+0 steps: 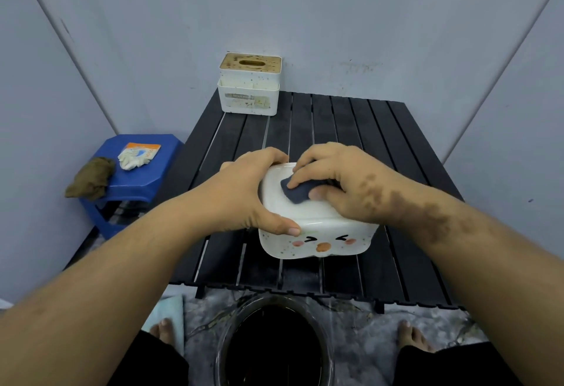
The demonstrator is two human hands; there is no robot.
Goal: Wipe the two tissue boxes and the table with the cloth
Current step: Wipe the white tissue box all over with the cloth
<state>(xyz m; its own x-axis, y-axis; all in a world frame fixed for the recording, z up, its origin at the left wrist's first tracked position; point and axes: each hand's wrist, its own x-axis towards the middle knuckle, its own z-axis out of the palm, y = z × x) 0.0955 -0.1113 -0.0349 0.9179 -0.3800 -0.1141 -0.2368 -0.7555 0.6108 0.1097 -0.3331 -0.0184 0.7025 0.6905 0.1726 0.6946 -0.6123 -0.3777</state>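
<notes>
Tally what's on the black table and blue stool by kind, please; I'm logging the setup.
Tissue boxes: 2, face box, wood-lid box
Cloths: 2, dark blue cloth, brown rag
Packets: 1, packet
Total: 5

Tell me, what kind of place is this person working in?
Probably a small makeshift cleaning corner, not a kitchen: a low black slatted table against plain grey walls, a blue plastic stool beside it, and a dark basin on the floor.
</notes>
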